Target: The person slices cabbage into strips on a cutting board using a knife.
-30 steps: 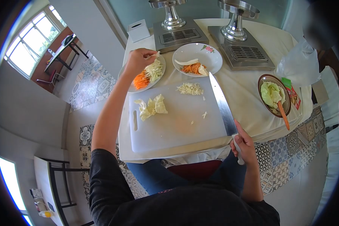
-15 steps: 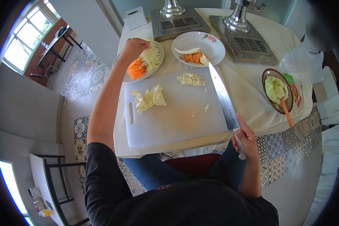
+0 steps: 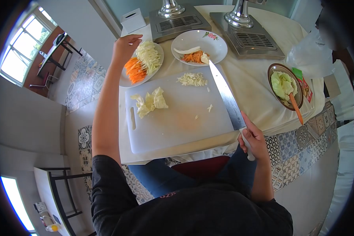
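My right hand (image 3: 253, 141) is wrapped round the white handle of a large kitchen knife (image 3: 227, 94), its blade slanting along the cutting board's right edge, tip by the flowered bowl (image 3: 224, 46). Over the far left rim of a plate (image 3: 126, 82) is my left hand (image 3: 126, 46), fingers loosely stretched and nothing visible in them. Shredded cabbage (image 3: 148, 56) and shredded carrot (image 3: 135, 70) share that plate. On the white cutting board (image 3: 165, 137) lie cabbage leaf pieces (image 3: 150, 102) and a small heap of chopped cabbage (image 3: 192, 79).
Carrot scraps (image 3: 194, 57) and a pale strip lie in the flowered bowl. To the right, a brown-rimmed bowl (image 3: 271, 80) holds cabbage and a carrot (image 3: 296, 109), beside a packet (image 3: 306, 89) and a plastic bag (image 3: 308, 57). Metal stands (image 3: 181, 24) and a tissue box (image 3: 133, 20) are behind.
My left hand has drawn back from the shredded cabbage toward the plate's far left edge, its fingers loosening. My right hand still grips the knife. The whole view has shifted slightly.
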The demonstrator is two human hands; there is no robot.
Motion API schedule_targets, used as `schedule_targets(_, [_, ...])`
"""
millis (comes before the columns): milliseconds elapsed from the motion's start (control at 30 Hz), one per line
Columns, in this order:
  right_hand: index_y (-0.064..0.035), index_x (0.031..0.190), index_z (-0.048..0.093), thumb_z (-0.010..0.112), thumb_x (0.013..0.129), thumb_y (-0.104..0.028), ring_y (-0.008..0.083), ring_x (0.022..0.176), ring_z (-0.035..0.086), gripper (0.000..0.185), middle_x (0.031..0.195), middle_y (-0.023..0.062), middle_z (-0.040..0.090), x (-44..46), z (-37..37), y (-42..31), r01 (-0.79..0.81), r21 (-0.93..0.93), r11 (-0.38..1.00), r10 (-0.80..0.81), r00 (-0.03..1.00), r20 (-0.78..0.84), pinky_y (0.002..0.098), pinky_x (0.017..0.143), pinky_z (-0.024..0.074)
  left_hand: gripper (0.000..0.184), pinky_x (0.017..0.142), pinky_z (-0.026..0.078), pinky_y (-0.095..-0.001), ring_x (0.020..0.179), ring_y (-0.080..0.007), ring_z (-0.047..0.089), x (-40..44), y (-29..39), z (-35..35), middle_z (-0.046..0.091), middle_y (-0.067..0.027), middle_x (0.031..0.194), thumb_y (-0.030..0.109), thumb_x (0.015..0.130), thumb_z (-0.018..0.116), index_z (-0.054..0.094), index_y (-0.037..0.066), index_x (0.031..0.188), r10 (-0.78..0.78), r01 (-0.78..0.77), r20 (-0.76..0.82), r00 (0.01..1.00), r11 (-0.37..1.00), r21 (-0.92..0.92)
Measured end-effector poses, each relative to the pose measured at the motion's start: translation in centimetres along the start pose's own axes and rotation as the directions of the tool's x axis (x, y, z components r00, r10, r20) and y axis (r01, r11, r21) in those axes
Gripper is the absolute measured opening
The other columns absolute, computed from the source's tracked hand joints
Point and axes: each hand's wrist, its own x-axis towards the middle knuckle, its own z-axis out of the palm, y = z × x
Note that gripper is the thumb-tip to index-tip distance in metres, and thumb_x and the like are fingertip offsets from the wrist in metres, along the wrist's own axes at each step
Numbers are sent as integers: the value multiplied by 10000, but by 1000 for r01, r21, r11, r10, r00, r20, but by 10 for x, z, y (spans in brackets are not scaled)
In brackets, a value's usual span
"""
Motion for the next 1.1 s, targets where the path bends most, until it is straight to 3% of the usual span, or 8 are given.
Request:
schedule_targets(167, [-143,1572,372,509,1063,-197,67,501,435,529,655,4,510,1,-1,-1,3,16,1000,-3,999,31,225,468,402,209,756,573,-302,746,-164,716,-26,45,-13,763,-78,837,136,845,749,783,70,1040,61,-65,-91,994,997,-37])
schedule_targets(267, [-162,1573,373,511,1064,-199,67,508,431,529,666,4,511,1,-1,-1,-1,23,1000,0,1000,31,228,473,407,160,710,565,-296,713,-159,707,-63,116,-26,749,-75,789,140,820,774,783,49,952,-180,169,181,967,983,77])
schedule_targets(367, [-179,1574,375,508,1066,-201,65,522,426,526,668,2,501,1,-3,0,4,9,1000,-5,999,49,228,483,413,140,674,553,-298,681,-168,692,-118,157,-14,731,-100,757,137,781,798,769,13,841,-92,127,408,909,990,-58])
schedule_targets(433, [-180,1574,376,505,1065,-197,65,530,424,525,666,-2,491,1,-3,0,15,7,1000,-16,999,50,228,489,415,190,709,560,-326,719,-218,692,-148,176,-1,731,-137,792,152,777,801,760,-11,866,-60,133,463,884,983,-126])
schedule_targets(467, [-180,1574,376,504,1065,-195,64,533,424,525,665,-3,486,1,-3,0,21,4,1000,-21,998,52,228,492,415,213,734,548,-317,762,-194,681,-159,180,5,739,-121,843,165,795,812,771,-2,920,-50,120,498,866,987,-110])
schedule_targets(600, [-178,1574,378,504,1062,-192,64,538,422,527,655,-8,472,1,-3,0,47,-13,999,-47,997,56,231,496,417,194,728,560,-365,783,-274,697,-194,189,31,717,-162,866,135,780,798,745,-6,902,-32,114,411,911,978,-176])
schedule_targets(900, [-177,1573,379,502,1060,-178,72,522,412,528,641,-6,462,1,-4,1,49,-3,999,-49,996,70,238,488,413,80,723,542,-404,763,-327,666,-191,199,69,688,-155,823,14,825,702,730,-14,894,-64,118,194,979,952,-281])
schedule_targets(1100, [-167,1573,378,501,1059,-172,75,512,417,528,648,-3,478,2,-5,2,41,17,999,-42,997,68,238,484,404,107,779,534,-404,838,-331,665,-195,206,92,692,-159,861,43,832,738,755,4,931,134,-90,153,979,960,-264])
